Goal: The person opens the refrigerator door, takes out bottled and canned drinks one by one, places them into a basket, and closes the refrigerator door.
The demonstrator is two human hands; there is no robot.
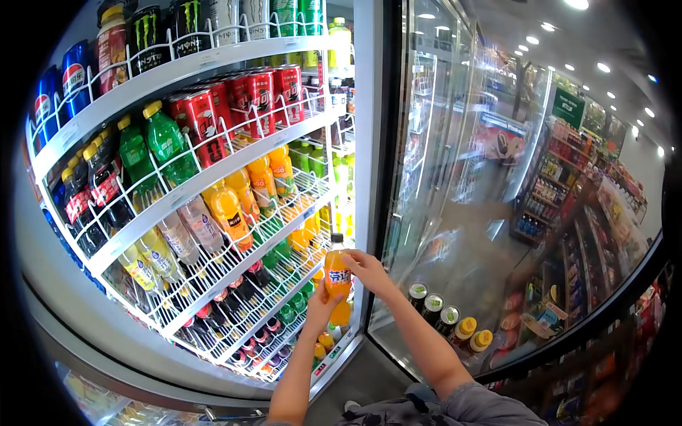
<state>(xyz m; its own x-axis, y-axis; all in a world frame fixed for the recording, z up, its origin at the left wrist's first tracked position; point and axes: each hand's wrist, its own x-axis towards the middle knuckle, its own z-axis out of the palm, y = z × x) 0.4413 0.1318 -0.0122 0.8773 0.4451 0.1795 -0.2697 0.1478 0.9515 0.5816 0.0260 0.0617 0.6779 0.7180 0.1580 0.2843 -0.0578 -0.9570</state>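
Note:
An orange soda bottle with a dark cap and a blue-and-white label stands nearly upright in front of the open drinks fridge. My left hand is closed around its lower left side. Higher up, on the right side near the label, my right hand grips the same bottle. Some of the fingers are hidden behind it. Behind my hands, the white wire shelves hold more orange and green bottles.
Red cans, green soda bottles and orange juice bottles fill the shelves at left. The glass door stands open at right. Several cans and yellow-capped bottles show low on the door's side. Store shelves lie beyond.

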